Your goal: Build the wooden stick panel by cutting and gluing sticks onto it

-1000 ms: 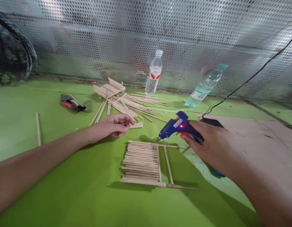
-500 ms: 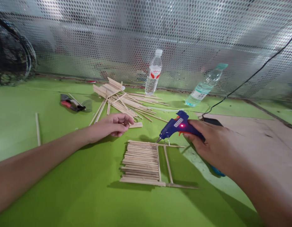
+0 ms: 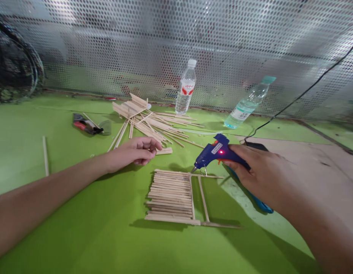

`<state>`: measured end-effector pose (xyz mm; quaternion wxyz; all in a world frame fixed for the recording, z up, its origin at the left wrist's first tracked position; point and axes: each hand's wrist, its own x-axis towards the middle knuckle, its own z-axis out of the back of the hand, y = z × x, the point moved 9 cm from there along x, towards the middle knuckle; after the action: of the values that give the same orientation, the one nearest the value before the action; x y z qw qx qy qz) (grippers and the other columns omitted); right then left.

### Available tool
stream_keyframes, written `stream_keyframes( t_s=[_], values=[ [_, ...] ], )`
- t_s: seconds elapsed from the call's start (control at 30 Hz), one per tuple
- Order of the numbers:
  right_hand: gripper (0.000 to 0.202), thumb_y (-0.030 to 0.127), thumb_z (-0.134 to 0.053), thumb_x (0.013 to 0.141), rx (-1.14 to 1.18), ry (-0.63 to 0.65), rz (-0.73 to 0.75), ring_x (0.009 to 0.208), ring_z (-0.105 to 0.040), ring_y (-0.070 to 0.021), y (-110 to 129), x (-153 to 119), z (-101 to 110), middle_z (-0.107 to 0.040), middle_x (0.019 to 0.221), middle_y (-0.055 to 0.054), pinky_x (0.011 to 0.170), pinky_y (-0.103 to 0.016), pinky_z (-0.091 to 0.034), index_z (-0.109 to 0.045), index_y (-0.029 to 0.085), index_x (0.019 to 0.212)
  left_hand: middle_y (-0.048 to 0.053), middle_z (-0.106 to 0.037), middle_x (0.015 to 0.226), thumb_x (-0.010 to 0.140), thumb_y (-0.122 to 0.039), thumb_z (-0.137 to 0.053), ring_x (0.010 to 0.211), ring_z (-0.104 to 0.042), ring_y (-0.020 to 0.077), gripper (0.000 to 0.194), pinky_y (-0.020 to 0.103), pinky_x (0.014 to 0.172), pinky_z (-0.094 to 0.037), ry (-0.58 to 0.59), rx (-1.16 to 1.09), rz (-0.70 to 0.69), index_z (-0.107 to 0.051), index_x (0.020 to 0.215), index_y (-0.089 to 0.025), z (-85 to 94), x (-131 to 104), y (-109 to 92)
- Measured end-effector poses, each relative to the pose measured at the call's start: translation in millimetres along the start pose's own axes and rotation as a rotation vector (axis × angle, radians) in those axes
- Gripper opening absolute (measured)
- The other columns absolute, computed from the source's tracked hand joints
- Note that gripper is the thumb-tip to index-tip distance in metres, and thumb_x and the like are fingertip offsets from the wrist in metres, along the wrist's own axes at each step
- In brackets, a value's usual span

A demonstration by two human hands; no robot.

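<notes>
My right hand [image 3: 256, 175] grips a blue hot glue gun [image 3: 213, 152] with its red light on. The metal tip sits at the top corner of a flat panel of wooden sticks [image 3: 170, 194], where a crosspiece meets the long upper stick. An open frame part with a second crosspiece extends to the panel's right. My left hand [image 3: 136, 150] rests on the green table above and left of the panel. Its fingers are curled toward the thumb; whatever they may hold is hidden. Just beyond those fingers lies a short bundle of sticks [image 3: 165, 151].
Behind my left hand are loose sticks [image 3: 156, 129] and a small stick structure [image 3: 130, 106]. Cutters with red-and-black handles [image 3: 86, 125] lie left. Two water bottles [image 3: 186, 87] [image 3: 247, 104] stand by the perforated metal wall. A black cable [image 3: 302, 91] runs right; a blue object [image 3: 262, 205] lies under my right wrist.
My right hand has shifted the glue gun slightly to the right along the panel's top corner. My left hand and the stick panel stay where they were.
</notes>
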<state>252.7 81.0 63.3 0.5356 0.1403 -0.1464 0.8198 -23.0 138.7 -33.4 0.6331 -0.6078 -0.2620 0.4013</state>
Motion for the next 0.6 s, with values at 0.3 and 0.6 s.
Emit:
stream_keyframes(
  t_s=[0.3, 0.6],
  values=[
    [0.026, 0.039, -0.054, 0.097, -0.054, 0.023, -0.018, 0.061, -0.065, -0.0257, -5.6, 0.2, 4.0, -0.076, 0.086, -0.008, 0.053, -0.034, -0.039, -0.07, 0.023, 0.109, 0.002, -0.058, 0.09, 0.087, -0.022, -0.066, 0.06, -0.051, 0.0062, 0.029, 0.017, 0.047, -0.032, -0.001, -0.008, -0.005, -0.066, 0.116, -0.019, -0.6, 0.1, -1.8],
    [0.045, 0.057, -0.063, 0.091, 0.016, -0.139, -0.125, 0.073, -0.071, -0.0323, -0.2, 0.6, 9.8, -0.077, 0.091, -0.012, 0.06, -0.038, -0.049, -0.065, 0.019, 0.116, 0.0, -0.057, 0.087, 0.087, -0.021, -0.067, 0.057, -0.049, 0.0045, 0.023, 0.017, 0.048, -0.033, 0.002, -0.052, 0.001, -0.068, 0.109, -0.019, -3.3, 0.6, -4.0]
  ],
)
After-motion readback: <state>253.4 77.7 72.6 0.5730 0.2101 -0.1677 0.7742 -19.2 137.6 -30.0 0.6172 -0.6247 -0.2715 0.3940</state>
